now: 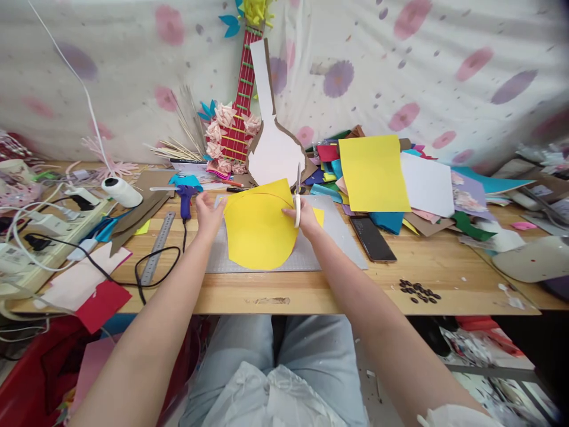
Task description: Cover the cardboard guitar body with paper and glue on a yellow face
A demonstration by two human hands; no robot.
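A yellow sheet, with a rounded lower right edge and a thin curved line drawn near its top, is held up over the grey cutting mat. My left hand pinches the sheet's left edge. In my right hand are white-handled scissors, blades pointing up and away from me; my fingers also touch the sheet's right edge. A small yellow scrap shows behind my right hand. Beyond the mat leans a white guitar-shaped cutout with a brown backing.
Left of the mat lie a purple glue gun, a metal ruler and a loose black cord. A phone, a yellow sheet and dark beads are on the right. A decorated red paper guitar stands behind.
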